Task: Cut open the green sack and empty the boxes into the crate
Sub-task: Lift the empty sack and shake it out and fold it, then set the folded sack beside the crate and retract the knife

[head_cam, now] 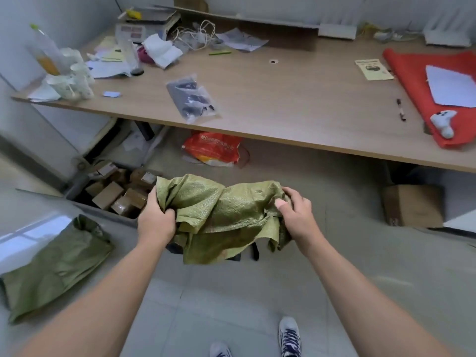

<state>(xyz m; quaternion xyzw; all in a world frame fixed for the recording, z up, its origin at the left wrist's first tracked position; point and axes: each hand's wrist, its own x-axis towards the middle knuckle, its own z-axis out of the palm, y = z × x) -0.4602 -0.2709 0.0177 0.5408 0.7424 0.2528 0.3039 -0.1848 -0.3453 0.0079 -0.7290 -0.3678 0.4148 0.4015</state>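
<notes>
Two hands: left hand (155, 222) and right hand (296, 215) each clench one end of the limp green sack (221, 217), held in the air.
Sack axis: runs left to right between the fists; it looks emptied.
Crate: crate (103, 211) lies ahead-left, just beyond the left hand, the nearer one.
Boxes: boxes (113, 195) lie inside the crate.

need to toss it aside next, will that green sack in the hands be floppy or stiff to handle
Likely floppy: the green sack crumples and drapes between the left hand and right hand. Probably light, since it hangs limp and looks empty. Its woven surface may be somewhat slippery.
</notes>
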